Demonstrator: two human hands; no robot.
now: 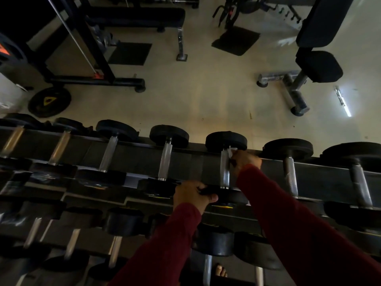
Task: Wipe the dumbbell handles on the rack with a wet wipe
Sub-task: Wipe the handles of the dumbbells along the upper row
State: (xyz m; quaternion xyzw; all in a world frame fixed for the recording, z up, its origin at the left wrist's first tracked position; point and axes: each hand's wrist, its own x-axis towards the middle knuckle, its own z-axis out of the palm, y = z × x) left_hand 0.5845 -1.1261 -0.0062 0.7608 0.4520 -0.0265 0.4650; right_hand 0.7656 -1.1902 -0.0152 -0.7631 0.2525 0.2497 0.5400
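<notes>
1. My right hand point(245, 161) pinches a small white wet wipe point(232, 151) against the far end of a knurled silver dumbbell handle point(225, 171), just under its far black round head.
2. My left hand point(192, 196) curls over the near black head point(224, 196) of that dumbbell, on the top tier of the dark metal rack point(191, 162).
3. The wipe looks limp and thin; I judge it needs folding round the bar, or it will bunch.
4. The dumbbell seems heavy and stiff, so bracing the head should stop any rolling.
5. Knurling may snag the damp tissue.
</notes>
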